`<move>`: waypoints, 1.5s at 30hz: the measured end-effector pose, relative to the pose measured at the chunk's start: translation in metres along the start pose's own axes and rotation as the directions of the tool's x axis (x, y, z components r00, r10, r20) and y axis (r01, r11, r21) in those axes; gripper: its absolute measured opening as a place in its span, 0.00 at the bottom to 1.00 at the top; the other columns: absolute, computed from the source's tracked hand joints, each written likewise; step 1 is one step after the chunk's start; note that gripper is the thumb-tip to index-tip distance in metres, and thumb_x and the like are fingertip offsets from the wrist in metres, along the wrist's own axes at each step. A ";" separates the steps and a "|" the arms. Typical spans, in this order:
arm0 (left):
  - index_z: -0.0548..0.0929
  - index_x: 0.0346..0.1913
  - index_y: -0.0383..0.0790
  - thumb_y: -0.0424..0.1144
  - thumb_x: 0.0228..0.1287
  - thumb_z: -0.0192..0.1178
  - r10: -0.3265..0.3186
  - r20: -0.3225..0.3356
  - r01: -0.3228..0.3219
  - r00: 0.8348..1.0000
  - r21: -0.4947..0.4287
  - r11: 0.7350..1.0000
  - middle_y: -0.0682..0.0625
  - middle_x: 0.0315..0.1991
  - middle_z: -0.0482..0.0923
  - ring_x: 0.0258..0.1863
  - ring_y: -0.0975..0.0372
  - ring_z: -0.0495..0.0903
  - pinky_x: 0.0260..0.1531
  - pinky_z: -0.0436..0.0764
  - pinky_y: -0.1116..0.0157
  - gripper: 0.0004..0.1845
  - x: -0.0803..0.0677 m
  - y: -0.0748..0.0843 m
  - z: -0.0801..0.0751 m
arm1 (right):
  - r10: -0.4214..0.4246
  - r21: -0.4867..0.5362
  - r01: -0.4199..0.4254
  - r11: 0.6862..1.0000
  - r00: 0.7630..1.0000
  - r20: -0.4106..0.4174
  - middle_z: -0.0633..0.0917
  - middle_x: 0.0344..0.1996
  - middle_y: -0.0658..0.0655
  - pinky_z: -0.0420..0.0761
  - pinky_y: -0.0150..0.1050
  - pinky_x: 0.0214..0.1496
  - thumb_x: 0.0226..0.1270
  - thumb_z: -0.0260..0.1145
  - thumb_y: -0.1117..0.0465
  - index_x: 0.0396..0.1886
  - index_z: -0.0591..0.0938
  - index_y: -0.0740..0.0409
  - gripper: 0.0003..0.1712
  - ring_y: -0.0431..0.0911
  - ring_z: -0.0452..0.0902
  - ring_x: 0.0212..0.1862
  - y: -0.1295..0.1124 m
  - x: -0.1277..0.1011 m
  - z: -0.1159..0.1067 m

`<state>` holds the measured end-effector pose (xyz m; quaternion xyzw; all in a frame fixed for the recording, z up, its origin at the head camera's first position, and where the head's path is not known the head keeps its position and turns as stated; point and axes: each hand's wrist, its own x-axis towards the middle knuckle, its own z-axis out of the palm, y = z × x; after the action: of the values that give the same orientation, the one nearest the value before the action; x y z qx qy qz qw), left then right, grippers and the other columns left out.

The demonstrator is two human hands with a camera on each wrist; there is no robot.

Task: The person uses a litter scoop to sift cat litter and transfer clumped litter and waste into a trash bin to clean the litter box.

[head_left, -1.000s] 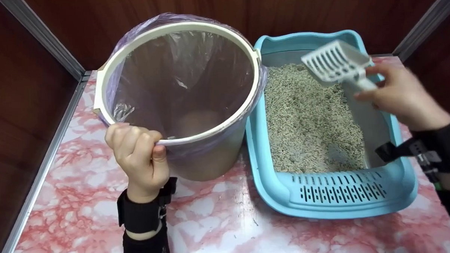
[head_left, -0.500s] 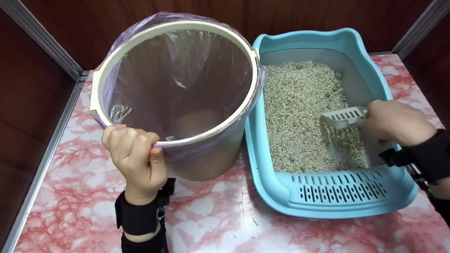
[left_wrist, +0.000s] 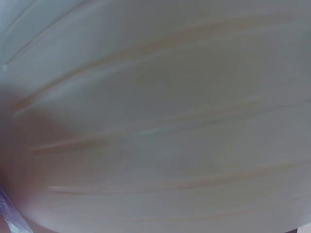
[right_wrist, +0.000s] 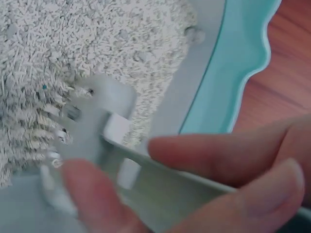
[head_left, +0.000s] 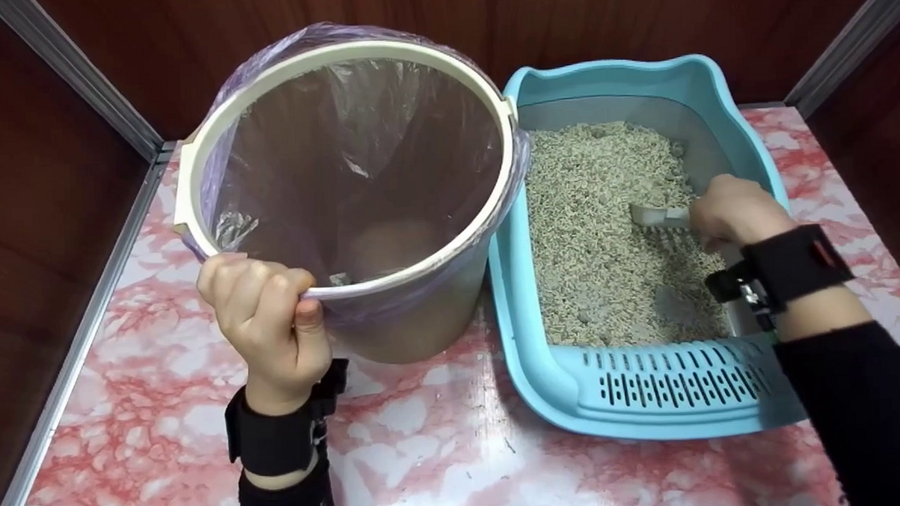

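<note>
A: What's on the table rn?

B: Pink marbled table (head_left: 442,448). On the left a cream bin (head_left: 422,314) lined w/ a clear purple bag (head_left: 357,151). Just beside it, on the right, a blue litter tray (head_left: 650,396) half full of pale pellet litter (head_left: 606,225).

A: And the hands?

B: Left hand (head_left: 269,319) grips the bin's near rim, fingers curled over the outside, thumb hooked inside, clamped on rim and bag together. Bin looks tipped toward the person. The left wrist view is only a blurred cream surface, prob the bin wall.

Right hand (head_left: 733,209) is down inside the tray, fingers closed round the handle of a white slotted scoop (head_left: 655,217). The right wrist view shows thumb and forefinger pinching that handle.

A: Where's the scoop exactly?

B: Its head sits low in the litter, right-of-centre in the tray, partly buried among pellets. Can't tell if it's picked anything up.

A: How far along would you say?

B: Early or mid, I'd guess. Bin is lined, held steady and ready. Its bottom shows only a few small bits, hard to make out. A darker grey clump (head_left: 673,305) lies in the litter near the tray's front grille, so sifting, lifting and tipping into the bin all look left to do, imo
</note>
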<state>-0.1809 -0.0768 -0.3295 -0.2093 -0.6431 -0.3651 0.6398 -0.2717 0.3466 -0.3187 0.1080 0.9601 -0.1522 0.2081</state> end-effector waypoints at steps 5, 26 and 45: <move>0.65 0.16 0.35 0.59 0.74 0.48 -0.005 0.001 0.005 1.000 -0.004 1.000 0.43 0.15 0.57 0.23 0.49 0.56 0.43 0.59 0.56 0.34 -0.002 0.000 -0.001 | 0.093 0.103 -0.084 0.991 0.992 -0.088 0.78 0.32 0.65 0.73 0.42 0.26 0.64 0.57 0.66 0.46 0.77 0.75 0.16 0.53 0.71 0.26 -0.001 0.021 0.016; 0.66 0.16 0.34 0.61 0.73 0.48 -0.052 -0.003 0.052 0.999 -0.004 0.999 0.43 0.15 0.57 0.26 0.48 0.58 0.44 0.59 0.55 0.35 0.002 -0.010 0.001 | 0.095 0.236 -0.025 0.971 0.953 -0.289 0.74 0.38 0.71 0.68 0.51 0.37 0.73 0.43 0.62 0.57 0.69 0.74 0.22 0.64 0.72 0.36 0.000 0.050 0.068; 0.67 0.16 0.34 0.61 0.73 0.48 -0.067 0.003 0.067 0.998 0.000 0.998 0.43 0.16 0.57 0.26 0.48 0.58 0.44 0.59 0.56 0.35 0.005 -0.011 0.003 | 0.102 0.224 -0.066 0.972 0.983 -0.154 0.72 0.32 0.65 0.69 0.42 0.28 0.68 0.49 0.62 0.39 0.72 0.69 0.12 0.56 0.69 0.30 -0.008 0.015 0.038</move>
<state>-0.1914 -0.0822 -0.3267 -0.1883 -0.6505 -0.3860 0.6264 -0.2731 0.3281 -0.3558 0.1832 0.9461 -0.2380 0.1215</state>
